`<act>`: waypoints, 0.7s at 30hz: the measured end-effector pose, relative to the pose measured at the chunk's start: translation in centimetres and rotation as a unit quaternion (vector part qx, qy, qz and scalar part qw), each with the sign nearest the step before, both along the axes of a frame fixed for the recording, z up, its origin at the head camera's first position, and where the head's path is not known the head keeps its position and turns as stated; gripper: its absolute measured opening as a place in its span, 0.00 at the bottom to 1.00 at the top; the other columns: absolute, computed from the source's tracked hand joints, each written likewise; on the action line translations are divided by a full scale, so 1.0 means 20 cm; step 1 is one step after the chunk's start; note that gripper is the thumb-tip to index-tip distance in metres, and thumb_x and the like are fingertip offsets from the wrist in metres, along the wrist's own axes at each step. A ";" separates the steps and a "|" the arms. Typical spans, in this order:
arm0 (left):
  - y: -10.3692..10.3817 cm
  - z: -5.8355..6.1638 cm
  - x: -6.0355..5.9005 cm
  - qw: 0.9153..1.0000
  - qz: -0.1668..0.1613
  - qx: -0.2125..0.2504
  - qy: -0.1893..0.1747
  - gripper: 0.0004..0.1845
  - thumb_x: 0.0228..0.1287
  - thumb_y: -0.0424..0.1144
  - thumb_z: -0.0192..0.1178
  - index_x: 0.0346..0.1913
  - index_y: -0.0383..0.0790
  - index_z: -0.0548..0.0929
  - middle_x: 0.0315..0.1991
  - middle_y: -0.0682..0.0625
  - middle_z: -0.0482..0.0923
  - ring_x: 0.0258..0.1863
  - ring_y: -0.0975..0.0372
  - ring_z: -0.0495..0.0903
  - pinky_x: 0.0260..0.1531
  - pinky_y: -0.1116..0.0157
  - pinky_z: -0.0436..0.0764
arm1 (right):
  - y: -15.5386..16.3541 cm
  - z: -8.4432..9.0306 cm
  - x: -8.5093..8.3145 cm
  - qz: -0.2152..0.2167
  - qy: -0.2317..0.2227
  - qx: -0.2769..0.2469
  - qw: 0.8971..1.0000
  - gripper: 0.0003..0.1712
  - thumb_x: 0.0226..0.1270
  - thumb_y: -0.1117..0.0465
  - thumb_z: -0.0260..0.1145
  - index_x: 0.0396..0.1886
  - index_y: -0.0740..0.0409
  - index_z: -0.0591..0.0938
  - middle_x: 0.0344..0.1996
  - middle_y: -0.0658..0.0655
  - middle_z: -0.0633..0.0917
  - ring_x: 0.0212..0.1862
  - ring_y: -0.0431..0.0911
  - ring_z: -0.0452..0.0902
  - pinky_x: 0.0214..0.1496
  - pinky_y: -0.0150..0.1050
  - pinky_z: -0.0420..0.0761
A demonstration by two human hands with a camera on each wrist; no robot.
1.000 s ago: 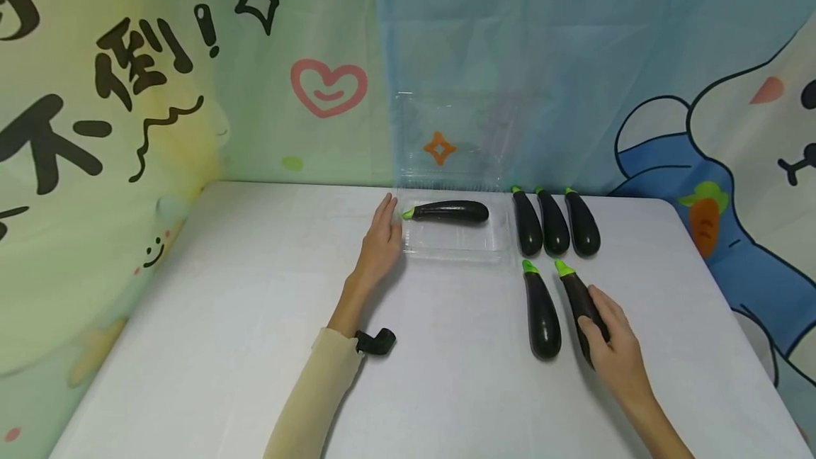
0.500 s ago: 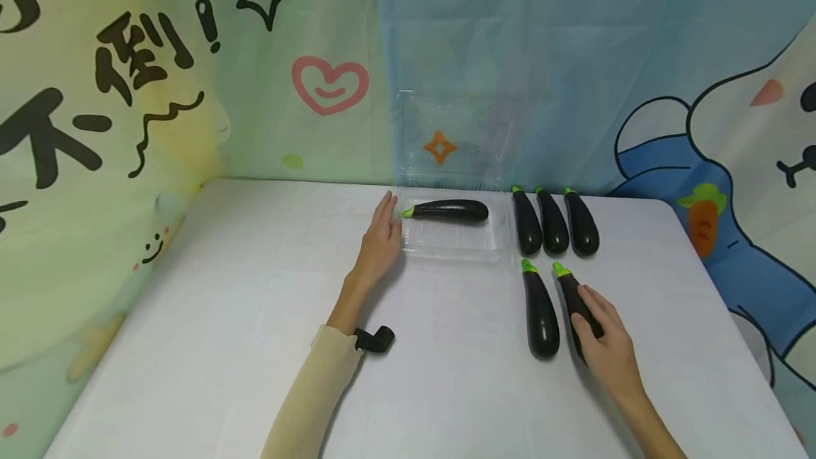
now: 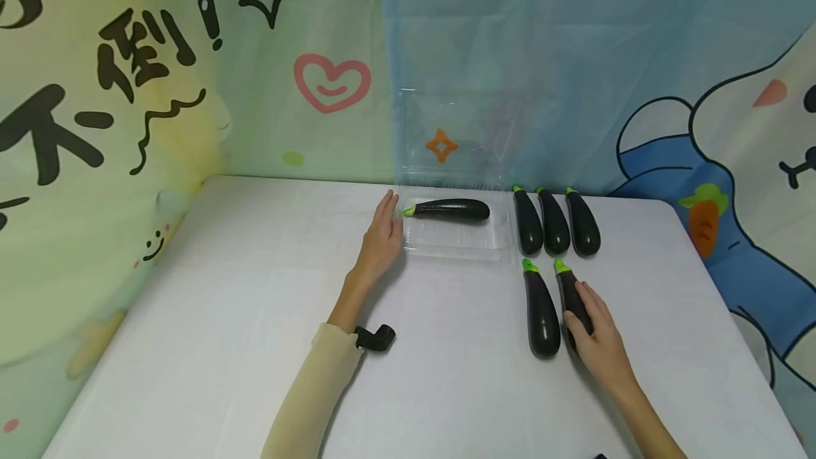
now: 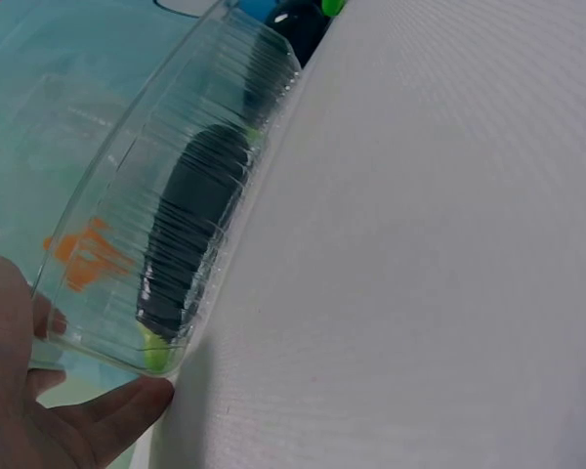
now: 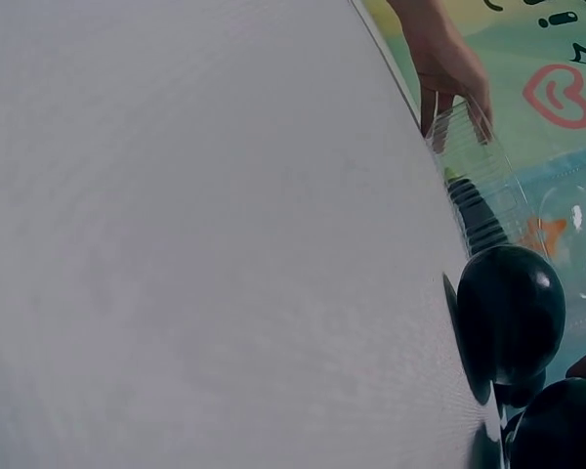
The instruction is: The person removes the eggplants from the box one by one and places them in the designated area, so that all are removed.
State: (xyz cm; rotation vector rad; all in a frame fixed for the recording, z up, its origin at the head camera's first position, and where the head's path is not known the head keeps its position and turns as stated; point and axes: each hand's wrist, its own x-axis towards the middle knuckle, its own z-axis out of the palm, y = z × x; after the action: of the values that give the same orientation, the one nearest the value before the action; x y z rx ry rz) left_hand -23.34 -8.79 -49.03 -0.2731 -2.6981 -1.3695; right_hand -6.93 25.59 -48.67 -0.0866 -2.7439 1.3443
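Note:
My right hand [image 3: 599, 343] grips a dark eggplant [image 3: 569, 291] with a green stem end, thumb on its left side and fingers on its right. Just left of it lies another eggplant [image 3: 542, 314]. At the far edge of the table stands a clear plastic box [image 3: 455, 253], its lid [image 3: 468, 108] raised. One eggplant [image 3: 452, 210] lies sideways inside, stem to the left. Fingers extended, my left hand [image 3: 380, 241] rests against the box's left end. In the left wrist view its fingers [image 4: 127, 415] meet the box's corner.
Several eggplants are on the table, with a row of three eggplants [image 3: 554, 222] right of the box. White cloth covers the table [image 3: 217, 317]. Directly behind it hangs a printed curtain [image 3: 331, 13]. My left wrist wears a black strap mount [image 3: 376, 338].
My right hand has shifted slightly left with the eggplant, which now stands more upright in view and closer to its neighbour. My left hand and the box stay put.

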 end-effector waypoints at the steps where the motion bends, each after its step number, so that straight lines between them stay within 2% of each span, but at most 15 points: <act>1: 0.00 0.00 0.00 1.000 0.000 0.000 0.000 0.29 0.74 0.40 0.37 0.75 0.39 0.56 0.78 0.51 0.50 0.76 0.55 0.55 0.72 0.53 0.61 | 0.00 0.00 0.00 0.003 -0.001 -0.003 1.000 0.35 0.76 0.57 0.51 0.77 0.61 0.54 0.75 0.72 0.52 0.74 0.71 0.44 0.70 0.71 0.49; 8: 0.00 0.00 0.00 1.000 0.006 0.000 0.002 0.28 0.75 0.40 0.38 0.75 0.38 0.57 0.78 0.51 0.51 0.76 0.56 0.55 0.72 0.53 0.62 | 0.01 -0.02 0.00 0.013 -0.001 -0.004 1.000 0.35 0.76 0.56 0.51 0.77 0.60 0.52 0.75 0.72 0.50 0.75 0.71 0.43 0.70 0.72 0.47; 14: 0.00 0.00 0.00 1.000 0.005 0.000 0.000 0.28 0.75 0.40 0.37 0.75 0.39 0.57 0.78 0.50 0.51 0.76 0.56 0.55 0.72 0.53 0.61 | 0.01 -0.02 -0.01 0.023 -0.001 0.007 1.000 0.36 0.77 0.55 0.50 0.77 0.64 0.51 0.75 0.73 0.50 0.75 0.72 0.42 0.70 0.71 0.47; 21: 0.00 0.00 0.00 1.000 0.001 0.003 0.006 0.28 0.75 0.40 0.38 0.75 0.38 0.57 0.78 0.49 0.51 0.76 0.56 0.54 0.72 0.53 0.61 | 0.01 -0.01 -0.01 0.046 -0.020 0.021 0.999 0.37 0.79 0.54 0.46 0.77 0.65 0.45 0.75 0.75 0.45 0.75 0.72 0.37 0.69 0.73 0.44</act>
State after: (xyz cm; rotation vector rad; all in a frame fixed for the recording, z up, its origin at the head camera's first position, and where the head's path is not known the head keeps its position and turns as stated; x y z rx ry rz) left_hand -23.29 -8.72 -48.96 -0.2762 -2.6829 -1.3715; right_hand -7.10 25.81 -48.89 0.0152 -2.8388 1.3205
